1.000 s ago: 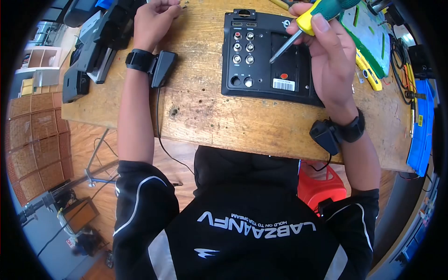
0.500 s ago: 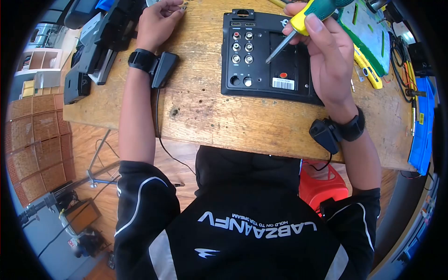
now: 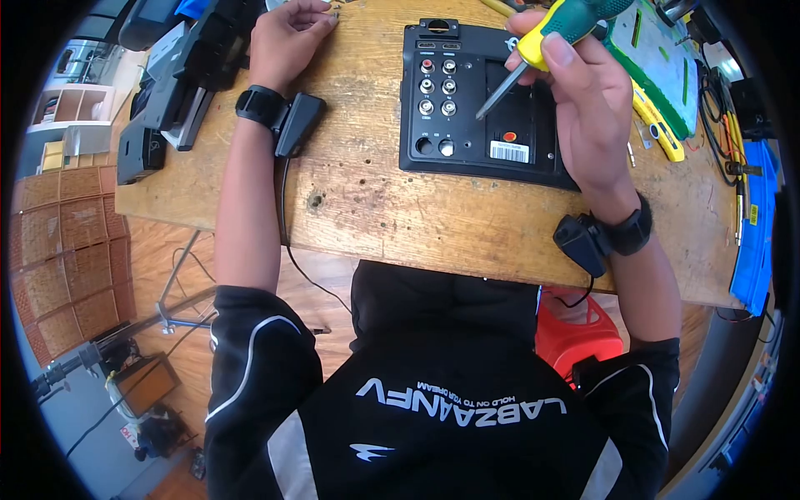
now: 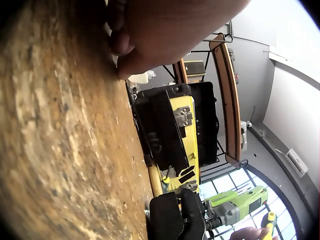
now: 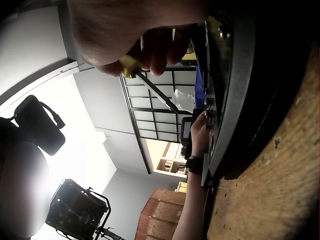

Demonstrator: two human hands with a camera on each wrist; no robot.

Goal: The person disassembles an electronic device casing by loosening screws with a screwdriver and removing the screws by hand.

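My right hand [image 3: 596, 108] grips a screwdriver [image 3: 571, 21] by its green and yellow handle. The steel shaft slants down-left over a black rear panel [image 3: 467, 154] with several round metal connectors, a barcode label and an orange dot. In the right wrist view, the tip of the screwdriver [image 5: 162, 96] stands apart from the panel's surface. My left hand [image 3: 292, 42] is at the far side of the wooden table, left of the panel, fingers bent and fingertips down at the wood. A tiny dark piece [image 3: 336, 14] shows at those fingertips; I cannot tell whether they pinch it.
Black devices [image 3: 200, 58] crowd the table's left side. On the right lie a green-edged board [image 3: 654, 67], a yellow utility knife [image 3: 654, 125], dark cables [image 3: 708, 108] and a blue bin [image 3: 754, 233]. A red stool [image 3: 575, 337] stands below the table's near edge.
My left hand has come slightly nearer and to the right along the table. The screwdriver tip has shifted a little down-left over the panel, still in my right hand.
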